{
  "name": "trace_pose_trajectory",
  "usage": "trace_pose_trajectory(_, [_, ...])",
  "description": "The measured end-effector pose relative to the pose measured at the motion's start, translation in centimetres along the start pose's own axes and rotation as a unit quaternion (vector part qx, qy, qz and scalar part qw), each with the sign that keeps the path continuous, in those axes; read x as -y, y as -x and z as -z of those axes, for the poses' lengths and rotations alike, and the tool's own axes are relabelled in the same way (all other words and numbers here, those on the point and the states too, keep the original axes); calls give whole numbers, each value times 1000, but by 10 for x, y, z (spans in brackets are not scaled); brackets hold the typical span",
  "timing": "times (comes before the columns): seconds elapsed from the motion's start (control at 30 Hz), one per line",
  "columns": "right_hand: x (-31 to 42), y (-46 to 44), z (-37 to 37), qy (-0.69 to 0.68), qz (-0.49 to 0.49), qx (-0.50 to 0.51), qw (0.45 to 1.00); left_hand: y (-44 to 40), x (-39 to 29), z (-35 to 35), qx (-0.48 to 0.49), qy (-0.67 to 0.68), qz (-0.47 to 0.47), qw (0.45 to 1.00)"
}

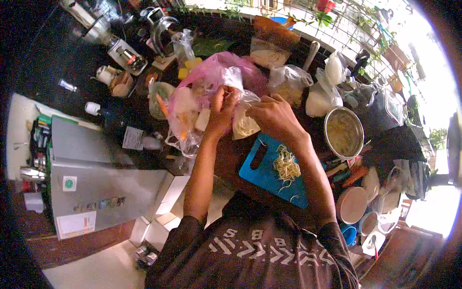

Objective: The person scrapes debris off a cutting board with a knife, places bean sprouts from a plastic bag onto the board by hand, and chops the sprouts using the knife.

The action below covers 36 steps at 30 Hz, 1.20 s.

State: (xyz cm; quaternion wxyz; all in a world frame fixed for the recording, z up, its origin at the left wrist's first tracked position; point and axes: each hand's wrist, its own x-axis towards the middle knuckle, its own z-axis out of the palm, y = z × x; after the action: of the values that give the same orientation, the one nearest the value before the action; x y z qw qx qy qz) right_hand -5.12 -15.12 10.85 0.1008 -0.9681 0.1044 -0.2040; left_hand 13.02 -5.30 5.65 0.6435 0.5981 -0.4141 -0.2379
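Nearest the person's body, a loose pile of pale sprouts (287, 167) lies on the blue cutting board (269, 180) at the counter's (231, 158) edge, already out and apparently uncut. Just beyond, the right hand (276, 114) curls its fingers at the side of a clear plastic bag (245, 127) with pale contents, seemingly pinching it, while the left hand (221, 113) is against its other side, its grip unclear; judging by that bulk, part remains bagged. Behind them sits a pink plastic bag (211, 68).
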Motion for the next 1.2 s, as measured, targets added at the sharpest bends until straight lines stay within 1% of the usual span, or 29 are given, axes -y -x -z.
trace_pose_trajectory(0.03, [3,0,5,53,12,-31,998,-2,-6,-4,-19,71,67,995])
trace_pose_trajectory(0.07, [3,1,3,71,2,-79,994,-3,-5,-4,-52,41,53,996])
trace_pose_trajectory(0.1, [2,3,1,74,-6,-82,994,-7,0,0,-43,41,53,997])
trace_pose_trajectory(0.17, [-5,5,-5,122,-36,-13,992,-24,19,6,32,-95,-30,995])
trace_pose_trajectory(0.2, [-10,5,-13,143,-30,-53,988,-28,31,-4,-4,-43,-54,998])
trace_pose_trajectory(0.23, [-13,5,-14,149,-32,-60,986,-30,25,-7,1,-42,-62,997])
trace_pose_trajectory(0.27, [-15,6,-15,132,-43,-65,988,-25,20,-7,-15,-83,-59,995])
trace_pose_trajectory(0.33, [-18,6,-19,80,-59,-89,991,-27,16,-9,-27,-82,-89,992])
trace_pose_trajectory(0.37, [-20,5,-21,80,-59,-92,991,-27,14,-10,-33,-82,-103,991])
trace_pose_trajectory(0.43, [-18,0,-24,63,-64,-166,982,-29,12,-8,-50,-53,-91,993])
trace_pose_trajectory(0.47, [-18,-2,-25,61,-63,-165,982,-29,12,-7,-56,-44,-87,994])
trace_pose_trajectory(0.57, [-10,-14,-20,75,-74,-178,978,-24,-1,-4,-98,-117,-94,984])
trace_pose_trajectory(0.6, [-9,-18,-20,75,-70,-166,981,-24,-3,-2,-100,-65,-72,990])
trace_pose_trajectory(0.67, [-10,-19,-27,77,-61,-133,986,-15,-7,1,-126,-44,-33,991])
trace_pose_trajectory(0.7, [-6,-16,-24,74,-61,-131,987,-11,-10,2,-139,-32,-15,990])
trace_pose_trajectory(0.73, [-1,-12,-19,53,-77,-148,985,-7,-10,5,-153,-23,-23,988])
trace_pose_trajectory(0.83, [4,20,-10,16,-118,-176,977,32,-7,14,-157,-96,-14,983])
trace_pose_trajectory(0.87, [3,35,-7,-3,-141,-191,971,51,-5,10,-128,-65,22,989])
trace_pose_trajectory(0.9, [0,54,-6,-13,-164,-171,972,69,-5,1,-83,-74,34,993])
trace_pose_trajectory(0.93, [3,68,2,-40,-206,-138,968,87,-5,-8,-38,-83,45,995])
trace_pose_trajectory(0.97, [7,82,9,-67,-250,-106,960,101,-2,-19,33,-94,21,995])
trace_pose_trajectory(1.0, [10,97,11,-64,-255,-106,959,114,1,-30,103,-100,-5,990])
trace_pose_trajectory(1.03, [12,113,12,-70,-258,-103,958,123,8,-40,178,-66,-40,981])
trace_pose_trajectory(1.07, [15,128,11,-78,-263,-102,956,129,17,-52,183,-65,-39,980])
trace_pose_trajectory(1.1, [23,145,8,-79,-270,-103,954,137,22,-62,229,-186,-105,950])
trace_pose_trajectory(1.13, [29,161,4,-77,-269,-92,956,140,22,-69,269,-301,-173,898])
trace_pose_trajectory(1.2, [41,191,-1,-85,-262,-51,960,137,17,-76,279,-324,-179,886])
